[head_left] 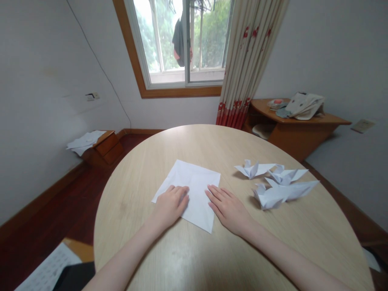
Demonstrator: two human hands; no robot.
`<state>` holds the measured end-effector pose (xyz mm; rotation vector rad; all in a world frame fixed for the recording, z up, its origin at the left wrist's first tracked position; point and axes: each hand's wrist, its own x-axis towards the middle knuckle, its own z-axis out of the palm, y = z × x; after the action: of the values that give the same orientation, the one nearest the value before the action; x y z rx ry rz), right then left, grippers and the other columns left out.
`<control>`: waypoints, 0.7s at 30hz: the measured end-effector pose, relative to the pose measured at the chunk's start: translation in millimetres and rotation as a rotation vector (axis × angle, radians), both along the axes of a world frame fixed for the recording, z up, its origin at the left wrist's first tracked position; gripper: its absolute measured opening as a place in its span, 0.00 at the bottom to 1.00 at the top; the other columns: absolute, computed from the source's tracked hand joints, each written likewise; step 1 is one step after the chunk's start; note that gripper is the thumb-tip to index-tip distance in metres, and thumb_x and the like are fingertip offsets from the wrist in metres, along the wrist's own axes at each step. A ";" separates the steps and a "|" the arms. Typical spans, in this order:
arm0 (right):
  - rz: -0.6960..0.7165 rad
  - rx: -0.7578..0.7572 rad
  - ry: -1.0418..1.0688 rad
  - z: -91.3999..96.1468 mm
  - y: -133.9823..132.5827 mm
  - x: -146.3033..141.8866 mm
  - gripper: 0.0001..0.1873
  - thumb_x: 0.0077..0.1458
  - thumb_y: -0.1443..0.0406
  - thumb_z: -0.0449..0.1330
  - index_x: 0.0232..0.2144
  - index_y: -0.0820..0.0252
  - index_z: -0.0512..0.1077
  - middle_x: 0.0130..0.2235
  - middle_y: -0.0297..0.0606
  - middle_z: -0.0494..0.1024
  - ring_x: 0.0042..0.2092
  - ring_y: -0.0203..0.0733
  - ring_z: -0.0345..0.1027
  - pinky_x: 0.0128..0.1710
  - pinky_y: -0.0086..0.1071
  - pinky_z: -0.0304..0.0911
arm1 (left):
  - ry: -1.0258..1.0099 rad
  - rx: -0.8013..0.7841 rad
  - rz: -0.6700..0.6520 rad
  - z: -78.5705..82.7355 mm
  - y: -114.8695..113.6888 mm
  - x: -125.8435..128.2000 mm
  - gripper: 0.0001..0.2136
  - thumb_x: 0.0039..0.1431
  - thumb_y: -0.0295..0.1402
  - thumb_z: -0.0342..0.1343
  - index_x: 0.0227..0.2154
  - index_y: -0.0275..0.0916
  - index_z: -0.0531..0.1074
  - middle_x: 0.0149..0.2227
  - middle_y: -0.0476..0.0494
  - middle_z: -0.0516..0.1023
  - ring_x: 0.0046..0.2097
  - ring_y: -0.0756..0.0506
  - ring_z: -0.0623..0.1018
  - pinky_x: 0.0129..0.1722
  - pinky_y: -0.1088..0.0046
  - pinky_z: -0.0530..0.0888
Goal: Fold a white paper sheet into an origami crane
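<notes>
A white sheet of paper (197,184) lies flat and turned at an angle on the round wooden table (145,161). On its left part rests my left hand (172,204), palm down, fingers partly bent and laid on the paper. My right hand (226,206) lies at the sheet's right edge, its fingers stretched out and the fingertips touching the paper. Neither hand grips anything. To the right of my right hand stand several folded white paper cranes: one farther back (253,169), one beside it (285,174), and a nearer one (279,195).
A wooden desk (312,125) with a cloth bag (304,105) stands at the back right beside a long curtain (247,60). A low cabinet (106,147) holding papers is at the left. At the lower left lies a printed sheet (51,268).
</notes>
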<state>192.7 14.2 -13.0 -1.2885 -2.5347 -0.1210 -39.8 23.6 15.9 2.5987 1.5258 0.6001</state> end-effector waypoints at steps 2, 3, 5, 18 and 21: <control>0.027 0.041 0.000 0.3 0.5 0.5 0.20 0.64 0.67 0.48 0.54 0.68 0.68 0.57 0.50 0.70 0.59 0.51 0.63 0.55 0.48 0.62 | 0.065 -0.029 -0.032 -3.7 1.3 1.1 0.15 0.65 0.36 0.46 0.51 0.39 0.68 0.52 0.40 0.74 0.51 0.39 0.72 0.47 0.61 0.71; 0.041 0.060 0.001 0.6 0.6 0.9 0.19 0.64 0.67 0.48 0.53 0.68 0.69 0.56 0.51 0.71 0.58 0.51 0.64 0.54 0.48 0.63 | 0.104 -0.042 -0.038 -5.8 1.8 1.3 0.16 0.66 0.36 0.46 0.54 0.39 0.66 0.56 0.40 0.71 0.54 0.38 0.70 0.50 0.58 0.70; 0.064 0.088 0.016 1.7 0.2 1.4 0.18 0.63 0.68 0.48 0.52 0.69 0.70 0.54 0.50 0.73 0.55 0.52 0.67 0.51 0.47 0.65 | 0.162 -0.065 -0.046 -10.7 3.2 0.7 0.19 0.67 0.35 0.45 0.58 0.39 0.62 0.61 0.41 0.65 0.59 0.37 0.66 0.54 0.56 0.66; 0.368 0.004 0.202 18.3 -10.7 -2.2 0.16 0.63 0.68 0.49 0.46 0.61 0.74 0.47 0.43 0.79 0.50 0.46 0.72 0.46 0.42 0.66 | 0.139 -0.193 -0.154 -20.4 8.8 -3.6 0.24 0.69 0.41 0.39 0.63 0.36 0.54 0.66 0.41 0.53 0.67 0.41 0.51 0.65 0.53 0.50; 0.425 -0.064 0.222 20.7 -12.4 -2.4 0.15 0.63 0.68 0.50 0.46 0.60 0.75 0.47 0.42 0.79 0.50 0.45 0.73 0.47 0.41 0.66 | 0.143 -0.198 -0.172 -22.1 8.0 -2.4 0.24 0.69 0.41 0.37 0.64 0.37 0.52 0.66 0.42 0.52 0.68 0.42 0.50 0.65 0.53 0.49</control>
<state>190.3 1.8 7.7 -0.7105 -2.5649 0.1848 -42.2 31.6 -6.2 2.6295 1.3021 0.2398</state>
